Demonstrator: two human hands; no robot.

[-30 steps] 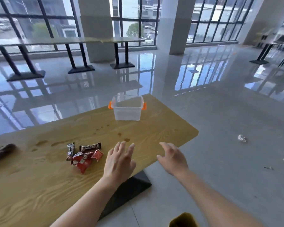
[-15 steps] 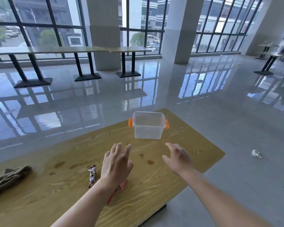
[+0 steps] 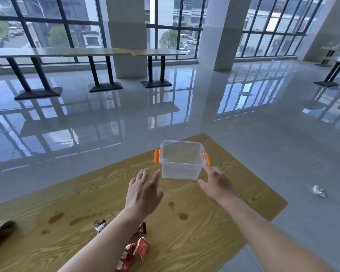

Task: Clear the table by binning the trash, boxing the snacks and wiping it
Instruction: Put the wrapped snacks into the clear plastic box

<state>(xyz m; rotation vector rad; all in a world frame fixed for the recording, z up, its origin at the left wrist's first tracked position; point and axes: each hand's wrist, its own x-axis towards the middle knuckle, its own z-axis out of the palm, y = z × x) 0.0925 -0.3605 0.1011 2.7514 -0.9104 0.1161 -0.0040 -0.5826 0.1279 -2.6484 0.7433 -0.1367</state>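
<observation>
Both hands, left and right, fingers spread and empty, have advanced to flank the clear box at frame centre. Snack wrappers lie on the surface at lower centre, now under the left forearm.

Counts on and around the wooden table

One clear box at centre; two hands below it; four snack wrappers, dark and red, at lower centre; one cloth lower left; one crumpled scrap at right.
</observation>
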